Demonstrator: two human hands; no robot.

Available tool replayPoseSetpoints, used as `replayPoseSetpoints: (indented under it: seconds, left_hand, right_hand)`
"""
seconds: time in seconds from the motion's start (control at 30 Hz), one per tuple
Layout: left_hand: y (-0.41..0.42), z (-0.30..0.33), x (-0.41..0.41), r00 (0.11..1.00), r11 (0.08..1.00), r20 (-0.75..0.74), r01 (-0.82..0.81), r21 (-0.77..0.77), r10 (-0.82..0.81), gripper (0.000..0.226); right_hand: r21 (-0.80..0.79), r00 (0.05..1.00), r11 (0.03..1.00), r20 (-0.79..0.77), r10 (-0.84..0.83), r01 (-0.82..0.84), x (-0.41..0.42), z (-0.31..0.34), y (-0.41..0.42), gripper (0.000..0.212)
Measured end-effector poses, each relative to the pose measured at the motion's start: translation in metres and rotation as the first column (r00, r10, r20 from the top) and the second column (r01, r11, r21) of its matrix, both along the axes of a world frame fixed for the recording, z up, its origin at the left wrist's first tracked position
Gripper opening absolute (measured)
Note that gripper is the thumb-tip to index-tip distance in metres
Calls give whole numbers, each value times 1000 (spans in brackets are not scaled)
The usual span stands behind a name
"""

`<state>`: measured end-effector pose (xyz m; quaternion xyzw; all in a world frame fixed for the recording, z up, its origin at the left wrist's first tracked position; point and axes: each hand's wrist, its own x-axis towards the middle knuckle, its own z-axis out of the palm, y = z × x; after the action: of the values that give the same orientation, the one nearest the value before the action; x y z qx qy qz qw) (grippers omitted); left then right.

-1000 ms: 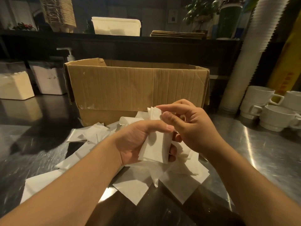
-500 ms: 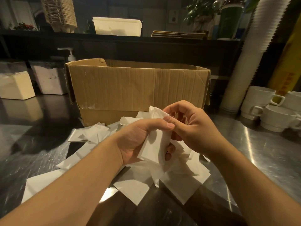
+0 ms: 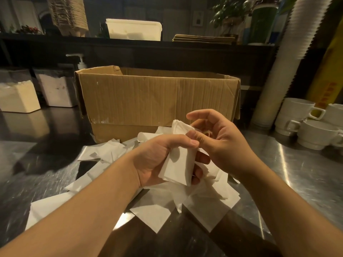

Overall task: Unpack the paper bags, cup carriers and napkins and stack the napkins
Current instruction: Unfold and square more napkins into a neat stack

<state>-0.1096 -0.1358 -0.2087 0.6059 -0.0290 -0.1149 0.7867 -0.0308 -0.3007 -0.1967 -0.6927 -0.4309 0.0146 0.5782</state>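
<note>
My left hand [image 3: 157,160] grips a folded bundle of white napkins [image 3: 178,167], held upright just above the steel counter. My right hand [image 3: 222,145] is beside it on the right, fingers curled. Its thumb touches the bundle's upper corner and its index finger is lifted clear. Several loose white napkins [image 3: 207,204] lie scattered on the counter under and around both hands. Behind them stands an open brown cardboard box [image 3: 157,101]; its inside is hidden. On the back shelf are a stack of pulp cup carriers [image 3: 68,15] and flat brown paper bags [image 3: 204,38].
White mugs [image 3: 315,134] are stacked at the right, next to a tall sleeve of white cups [image 3: 284,60]. Two white-filled containers [image 3: 18,97] and a pump bottle [image 3: 81,62] stand at the left. A white tub [image 3: 133,31] sits on the shelf.
My right hand's index finger has lifted off the top of the napkin bundle and its fingers have opened somewhat. The left hand keeps its grip in the same place.
</note>
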Motion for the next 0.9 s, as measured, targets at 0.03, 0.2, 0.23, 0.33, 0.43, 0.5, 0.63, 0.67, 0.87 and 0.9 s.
replayPoseSetpoints:
  seconds: [0.03, 0.2, 0.23, 0.33, 0.43, 0.5, 0.63, 0.67, 0.87, 0.9]
  left_hand:
    - [0, 0, 0, 1000, 1000, -4, 19, -14, -19, 82]
    - [-2, 2, 0, 999, 999, -26, 19, -40, -20, 49]
    - [-3, 3, -1, 999, 999, -35, 13, -46, -14, 48]
    - [-4, 4, -1, 1000, 998, -29, 1, -56, -3, 48]
    - [-4, 3, 0, 998, 999, -52, -39, -35, 38, 49]
    - [-4, 3, 1, 996, 996, -71, -56, -68, 52, 53]
    - [-2, 5, 3, 999, 964, -53, -24, -263, 10, 43]
    - [-1, 6, 3, 999, 948, -43, -22, -316, 9, 39]
    - [1, 9, 5, 989, 855, -36, -145, -497, 146, 50]
    - [1, 9, 5, 987, 846, -39, -155, -510, 157, 50]
  right_hand:
    - [4, 1000, 1000, -6, 2, -2, 0, 0, 0, 23]
    - [-2, 999, 1000, -28, -20, 20, 1, -3, 2, 15]
    - [8, 999, 1000, -37, -18, 18, 0, -3, 2, 15]
    - [41, 998, 999, -68, 1, 2, -1, -2, 2, 19]
    - [35, 999, 998, -27, -43, 44, 2, -4, 2, 12]
    - [44, 995, 994, -5, -104, 105, 5, -5, 3, 12]
    - [50, 978, 977, -12, -209, 209, 12, -2, 0, 10]
    - [25, 975, 975, -29, -221, 222, 14, 0, -2, 9]
    - [-558, 989, 818, 44, -138, 139, 18, 7, -10, 6]
    - [-632, 995, 768, 77, -68, 101, 16, 8, -11, 7]
